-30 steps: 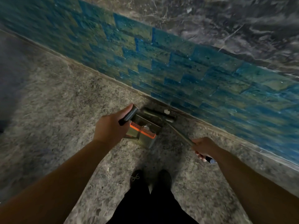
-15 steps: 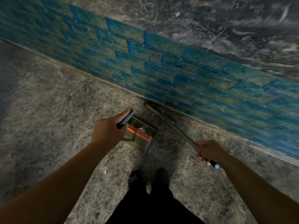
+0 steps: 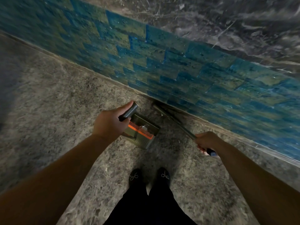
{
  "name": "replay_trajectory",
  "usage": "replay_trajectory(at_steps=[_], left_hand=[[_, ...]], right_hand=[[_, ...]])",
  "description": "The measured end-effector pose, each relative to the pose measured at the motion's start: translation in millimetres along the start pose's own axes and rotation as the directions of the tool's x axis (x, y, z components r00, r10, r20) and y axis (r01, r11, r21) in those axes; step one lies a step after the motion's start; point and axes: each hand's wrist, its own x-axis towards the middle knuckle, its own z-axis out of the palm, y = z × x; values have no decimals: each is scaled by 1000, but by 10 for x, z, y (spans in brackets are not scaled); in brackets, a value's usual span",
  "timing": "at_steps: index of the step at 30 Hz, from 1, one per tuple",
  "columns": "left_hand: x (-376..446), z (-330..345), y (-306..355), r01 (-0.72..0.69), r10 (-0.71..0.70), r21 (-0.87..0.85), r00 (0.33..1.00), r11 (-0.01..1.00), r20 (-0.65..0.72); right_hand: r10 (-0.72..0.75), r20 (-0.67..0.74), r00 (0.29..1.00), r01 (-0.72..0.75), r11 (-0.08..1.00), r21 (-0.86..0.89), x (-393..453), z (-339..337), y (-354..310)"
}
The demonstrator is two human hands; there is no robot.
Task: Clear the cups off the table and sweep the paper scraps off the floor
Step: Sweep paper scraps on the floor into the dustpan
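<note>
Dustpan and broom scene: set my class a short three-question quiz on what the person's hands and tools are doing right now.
1. True or false: the left hand grips the dustpan handle.
2. Which hand holds the broom? A left, B right.
3. Fill in: the broom head lies at the foot of the ___ tiled wall.

Key: 1 true; 2 B; 3 blue.

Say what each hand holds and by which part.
Left hand grips the dark dustpan with orange comb by its black handle. Right hand grips the thin metal broomstick near its dark upper end.
</note>
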Motion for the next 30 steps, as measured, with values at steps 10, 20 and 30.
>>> replay_trajectory(at_steps=[10,20,30], left_hand=[[114,-6,78,-6,5,24,999,1000,35],[197,-32,29,99,-102,35,991,994,85],[377,-49,29,-5,0,77,998,997,67]], right_hand=[[69,121,990,-82,991,108,-558,-152,78],[-8,-31,999,8,1000,5,-331,-196,41],[-21,51,998,34,965,-260,-49,-115,-75]])
